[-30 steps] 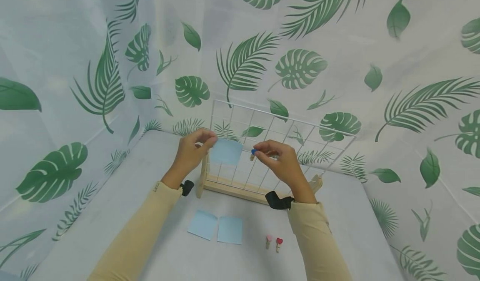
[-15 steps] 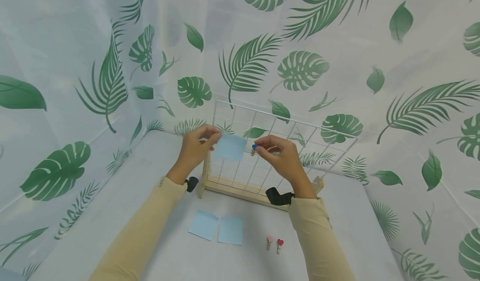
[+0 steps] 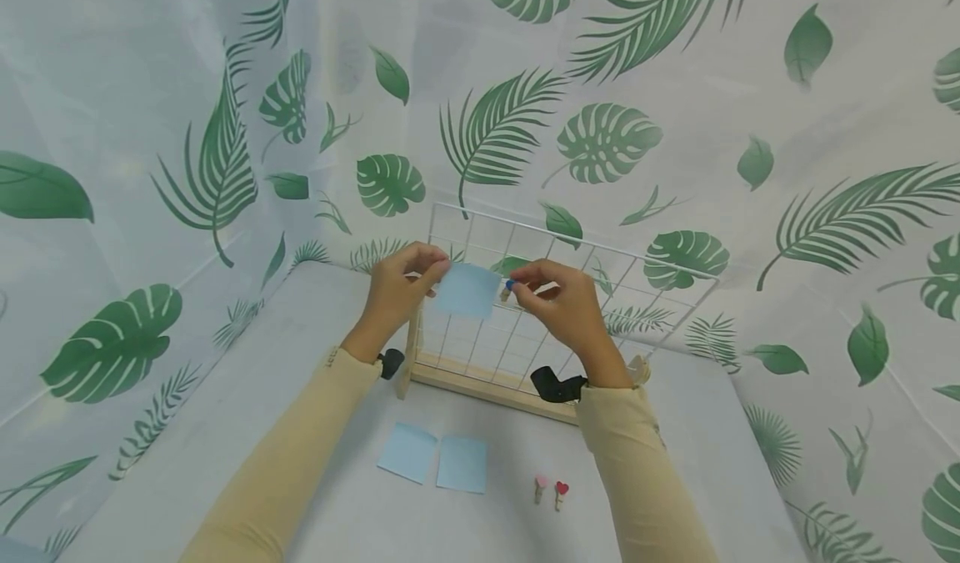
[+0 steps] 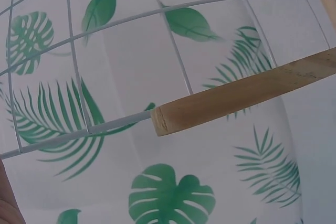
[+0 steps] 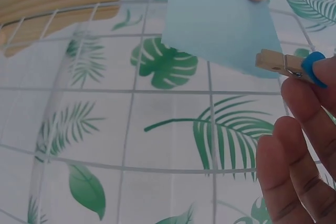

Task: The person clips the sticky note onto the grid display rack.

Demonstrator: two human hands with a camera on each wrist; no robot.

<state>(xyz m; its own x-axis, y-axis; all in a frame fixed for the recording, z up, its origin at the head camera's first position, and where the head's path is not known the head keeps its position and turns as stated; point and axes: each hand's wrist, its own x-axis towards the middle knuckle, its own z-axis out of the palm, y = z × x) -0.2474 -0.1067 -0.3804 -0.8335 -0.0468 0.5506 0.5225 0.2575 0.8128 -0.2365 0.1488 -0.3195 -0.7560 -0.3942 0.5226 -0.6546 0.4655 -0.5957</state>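
Condition of hands: the left hand [image 3: 397, 292] pinches a blue sheet of paper [image 3: 468, 289] by its upper left corner; the right hand [image 3: 566, 300] pinches a clothespin [image 5: 280, 64] at its blue ornament. The held sheet is raised in front of the left part of a wire grid [image 5: 173, 92], which stands toward the surface's [image 3: 705, 429] far edge. The clothespin's tip is just beside the sheet's right edge; contact cannot be confirmed.

Risks, in my judgement: with one corner pinched, the thin sheet could swing or bend away from the wires, so the clothespin might catch paper alone. A pinch confined to the ornament could let the clothespin twist or slip. Pressure on the grid could tip it or shift its wooden base [image 3: 480, 389].

Materials: the paper is matte, roughly square and slightly curled. The clothespin is pale wood with a metal spring. The grid is thin, pale wire in rectangular cells. Nearer the person than the base lie two more sheets [image 3: 462, 464]; toward the surface's right edge from these lie a pink-topped clothespin [image 3: 540, 488] and a red heart-topped clothespin [image 3: 561, 496].
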